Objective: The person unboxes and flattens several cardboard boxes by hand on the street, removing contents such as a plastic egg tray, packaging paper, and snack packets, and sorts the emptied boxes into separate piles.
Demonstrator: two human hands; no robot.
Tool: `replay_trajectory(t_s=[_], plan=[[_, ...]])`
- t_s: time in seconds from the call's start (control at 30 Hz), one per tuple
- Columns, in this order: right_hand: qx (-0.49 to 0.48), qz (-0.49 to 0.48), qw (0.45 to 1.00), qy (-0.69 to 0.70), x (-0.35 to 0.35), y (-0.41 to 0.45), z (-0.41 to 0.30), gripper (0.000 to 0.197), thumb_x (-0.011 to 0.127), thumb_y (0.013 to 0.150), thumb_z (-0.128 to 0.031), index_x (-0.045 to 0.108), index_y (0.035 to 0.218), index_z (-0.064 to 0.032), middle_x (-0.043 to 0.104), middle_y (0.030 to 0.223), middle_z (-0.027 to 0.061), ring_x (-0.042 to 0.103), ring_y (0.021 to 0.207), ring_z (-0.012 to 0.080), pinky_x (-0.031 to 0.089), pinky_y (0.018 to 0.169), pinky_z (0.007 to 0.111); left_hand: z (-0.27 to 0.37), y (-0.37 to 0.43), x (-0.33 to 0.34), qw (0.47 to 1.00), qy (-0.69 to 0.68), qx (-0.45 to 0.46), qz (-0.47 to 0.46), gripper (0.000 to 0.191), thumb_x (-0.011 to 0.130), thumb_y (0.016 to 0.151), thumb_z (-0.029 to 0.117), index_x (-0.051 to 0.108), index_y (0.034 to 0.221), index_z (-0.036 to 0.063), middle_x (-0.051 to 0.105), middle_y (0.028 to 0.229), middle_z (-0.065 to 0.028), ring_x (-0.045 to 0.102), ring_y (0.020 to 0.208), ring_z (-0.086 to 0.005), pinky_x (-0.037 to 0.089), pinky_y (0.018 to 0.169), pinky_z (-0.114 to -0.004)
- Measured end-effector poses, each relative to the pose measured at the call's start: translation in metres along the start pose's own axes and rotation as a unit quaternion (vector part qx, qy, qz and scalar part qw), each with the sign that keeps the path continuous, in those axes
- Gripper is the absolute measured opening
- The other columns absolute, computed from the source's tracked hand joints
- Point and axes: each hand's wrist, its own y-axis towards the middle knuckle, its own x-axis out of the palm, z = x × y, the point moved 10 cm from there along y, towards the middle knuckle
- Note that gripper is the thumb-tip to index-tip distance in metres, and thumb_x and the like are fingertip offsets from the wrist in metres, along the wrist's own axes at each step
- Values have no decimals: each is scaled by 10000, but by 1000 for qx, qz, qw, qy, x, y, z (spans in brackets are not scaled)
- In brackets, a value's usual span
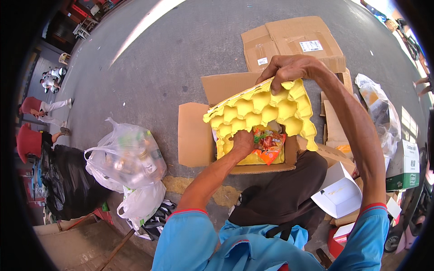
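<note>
My right hand (286, 71) grips the top edge of a yellow moulded-pulp egg tray (259, 106), thumb on the near side. The tray is tilted up over an open cardboard box (195, 135) with its flaps spread. My left hand (243, 140) reaches into the box below the tray's lower edge; its fingers are hidden. Beside that hand lies an orange-and-red plastic food wrapper (271, 144). More yellow pulp tray (252, 159) lines the bottom of the box.
Flattened cardboard (301, 37) lies beyond the box. Tied clear bags of bottles and cans (132, 155) and a black rubbish bag (73, 183) stand left. At right are a white carton (339, 193), a clear bag (379, 115) and a green-and-white box (403, 166). Two people (44, 108) are far left.
</note>
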Motion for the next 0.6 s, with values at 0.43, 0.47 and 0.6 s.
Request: replay_trajectory(t_s=[0.43, 0.47, 0.6], plan=[[160, 157, 948, -224, 93, 85, 164, 407, 682, 706, -77, 749, 1107, -71, 701, 1111, 219, 647, 1075, 398, 537, 885, 469, 2, 6, 17, 997, 70, -20, -33, 1096, 752, 692, 721, 421, 1458, 11, 490, 1259, -192, 488, 1157, -408, 586, 714, -606], [111, 234, 929, -263, 93, 82, 139, 373, 673, 717, -76, 752, 1081, -62, 691, 1100, 232, 637, 1073, 419, 526, 899, 492, 1, 4, 14, 998, 65, -22, -12, 1050, 772, 681, 695, 467, 1420, 13, 494, 1219, -186, 493, 1104, -385, 555, 783, -581], [49, 294, 927, -229, 151, 81, 84, 538, 650, 836, -195, 582, 1338, -15, 593, 1277, 270, 521, 1253, 447, 409, 1046, 582, -9, 14, 49, 998, 48, -14, -50, 1100, 737, 681, 745, 436, 1468, 39, 443, 1320, -174, 449, 1205, -382, 542, 782, -705]])
